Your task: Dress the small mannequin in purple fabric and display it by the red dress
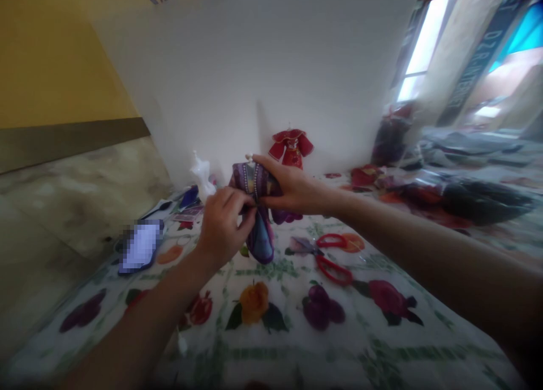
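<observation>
2 hands on 1 small purple doll dress (258,209), held up above the floral cloth (271,345). Right hand (292,189) clasping its upper part; left hand (223,226) pinching the waist. Red-handled scissors (328,257) just beyond on the cloth. Red doll dress (291,146) against the wall; white mannequin (202,175) left of it.

Purple doll dress (258,220) with a lighter striped front panel. Red handles on the scissors (333,260), right. Red-and-gold little dress (291,146) far back. White cloth (297,345) patterned with orange, purple, red fruit and green lines. White mini mannequin (202,175), left.
</observation>
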Available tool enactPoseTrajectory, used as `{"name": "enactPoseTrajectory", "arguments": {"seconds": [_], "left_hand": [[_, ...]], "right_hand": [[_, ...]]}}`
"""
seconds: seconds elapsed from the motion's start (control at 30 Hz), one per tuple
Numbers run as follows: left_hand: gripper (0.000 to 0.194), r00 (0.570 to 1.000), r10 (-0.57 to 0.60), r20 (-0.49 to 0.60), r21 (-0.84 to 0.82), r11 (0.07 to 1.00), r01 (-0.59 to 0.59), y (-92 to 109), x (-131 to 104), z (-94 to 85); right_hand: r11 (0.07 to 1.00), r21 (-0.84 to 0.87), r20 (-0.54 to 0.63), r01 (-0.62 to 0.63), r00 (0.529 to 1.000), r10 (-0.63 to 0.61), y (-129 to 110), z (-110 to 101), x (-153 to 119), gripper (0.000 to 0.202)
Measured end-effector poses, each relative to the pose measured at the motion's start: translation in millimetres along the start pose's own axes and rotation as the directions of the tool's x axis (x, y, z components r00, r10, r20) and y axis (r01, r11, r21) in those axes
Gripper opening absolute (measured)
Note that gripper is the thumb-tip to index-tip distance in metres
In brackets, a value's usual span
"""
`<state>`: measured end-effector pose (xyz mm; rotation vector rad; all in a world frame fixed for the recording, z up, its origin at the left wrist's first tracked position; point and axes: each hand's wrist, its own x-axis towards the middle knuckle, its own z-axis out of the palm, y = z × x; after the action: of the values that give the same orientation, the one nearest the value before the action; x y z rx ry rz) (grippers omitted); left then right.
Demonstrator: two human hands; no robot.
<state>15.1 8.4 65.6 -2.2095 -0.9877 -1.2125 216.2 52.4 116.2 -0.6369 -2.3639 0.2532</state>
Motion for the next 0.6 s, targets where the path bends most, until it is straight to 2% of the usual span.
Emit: {"name": "enactPoseTrajectory", "arguments": {"seconds": [0.3,0.6], "left_hand": [[0.005,0.999,0.045,0.024,0.104,0.993,-0.048,-3.3,-0.7,-0.2],[0.005,0.999,0.039,-0.002,0.074,0.996,-0.039,-4.7,-3.7,-0.3]], "right_hand": [[1.000,0.019,0.020,-0.021,1.000,0.021,-3.7,0.7,0.7,0.081],[0.999,0.004,-0.003,-0.053,0.999,0.053,-3.7,5.8,2.1,0.082]]}}
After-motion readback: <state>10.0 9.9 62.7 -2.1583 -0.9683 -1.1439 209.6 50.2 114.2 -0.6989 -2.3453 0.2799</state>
